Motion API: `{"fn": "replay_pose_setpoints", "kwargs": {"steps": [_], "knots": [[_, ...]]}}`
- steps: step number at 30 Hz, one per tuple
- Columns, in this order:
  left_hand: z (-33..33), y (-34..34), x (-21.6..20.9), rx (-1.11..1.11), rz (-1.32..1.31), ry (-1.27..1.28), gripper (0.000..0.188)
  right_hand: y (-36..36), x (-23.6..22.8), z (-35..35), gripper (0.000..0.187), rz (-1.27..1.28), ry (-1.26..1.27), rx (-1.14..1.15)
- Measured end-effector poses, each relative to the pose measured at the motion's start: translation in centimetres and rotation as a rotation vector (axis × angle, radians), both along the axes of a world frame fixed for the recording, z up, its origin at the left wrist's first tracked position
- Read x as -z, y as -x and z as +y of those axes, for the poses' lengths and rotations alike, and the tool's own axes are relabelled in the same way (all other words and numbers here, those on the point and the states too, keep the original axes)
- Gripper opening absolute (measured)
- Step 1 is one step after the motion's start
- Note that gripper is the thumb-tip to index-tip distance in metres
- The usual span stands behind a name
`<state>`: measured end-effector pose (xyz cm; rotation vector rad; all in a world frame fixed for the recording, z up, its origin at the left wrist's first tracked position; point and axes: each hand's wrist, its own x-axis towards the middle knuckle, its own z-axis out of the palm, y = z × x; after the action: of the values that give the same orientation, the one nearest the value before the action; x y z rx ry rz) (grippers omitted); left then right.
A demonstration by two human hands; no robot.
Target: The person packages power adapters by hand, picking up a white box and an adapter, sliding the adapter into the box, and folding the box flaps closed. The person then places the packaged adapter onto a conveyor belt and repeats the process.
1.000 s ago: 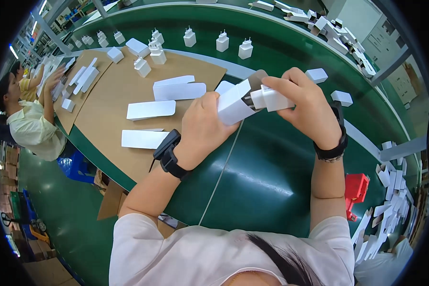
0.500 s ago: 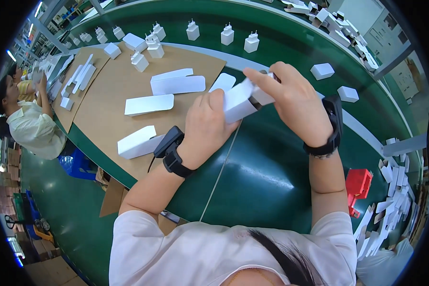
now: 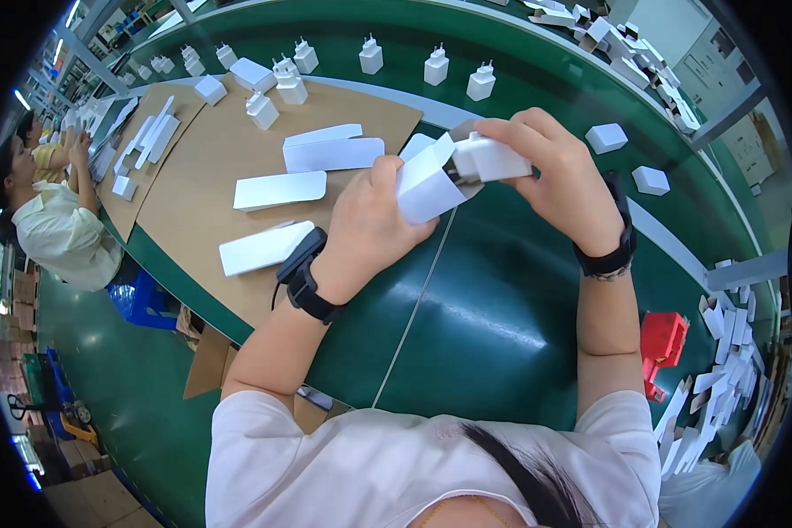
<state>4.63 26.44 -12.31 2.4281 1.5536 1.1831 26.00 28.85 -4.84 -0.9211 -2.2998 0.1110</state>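
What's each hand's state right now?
Left hand: closed around an open white box.
Right hand: closed on a white plug adapter, prongs toward the box.

Smooth plastic charger [image 3: 499, 159], matt card box [image 3: 423, 185], glossy green tabletop [image 3: 502, 290].

Taking the held carton [image 3: 424, 189] as the clock's centre, the left grip [image 3: 374, 224] wraps it from eight o'clock. Just beside its mouth, between two and three, sits the charger [image 3: 495, 158], held by the right grip [image 3: 561, 172] at three. A cardboard sheet [image 3: 194, 198] spreads across the surface [image 3: 466, 352] around nine; on it lie loose cartons [image 3: 280, 192] between eight and ten. Standing adapters [image 3: 371, 55] line up behind the edge rail [image 3: 453, 113], from about ten to one. Small boxes [image 3: 606, 137] lie behind that rail between two and three. A carton heap [image 3: 730, 352] lies at four.
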Motion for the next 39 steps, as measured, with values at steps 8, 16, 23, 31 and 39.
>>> {"fn": "replay_pose_setpoints", "kwargs": {"steps": [8, 16, 23, 31, 39], "knots": [[-0.6, -0.4, -0.5, 0.023, -0.154, 0.228, 0.056, 0.1, 0.7, 0.3, 0.033, -0.139, -0.083, 0.021], [-0.5, -0.6, 0.0, 0.055, -0.073, 0.007, 0.055, -0.1, -0.2, -0.7, 0.037, -0.096, 0.098, -0.039], [-0.5, -0.3, -0.4, 0.155, -0.087, 0.34, 0.06, 0.2, 0.9, -0.1, 0.041, 0.021, 0.061, -0.095], [-1.0, -0.5, -0.5, 0.015, -0.421, 0.248, 0.076, 0.6, 0.6, 0.0, 0.049, 0.264, 0.024, -0.126], [-1.4, -0.8, -1.3, 0.154, -0.424, 0.061, 0.085, 4.6, 6.1, -0.9, 0.046, 0.827, 0.625, -0.318]]}}
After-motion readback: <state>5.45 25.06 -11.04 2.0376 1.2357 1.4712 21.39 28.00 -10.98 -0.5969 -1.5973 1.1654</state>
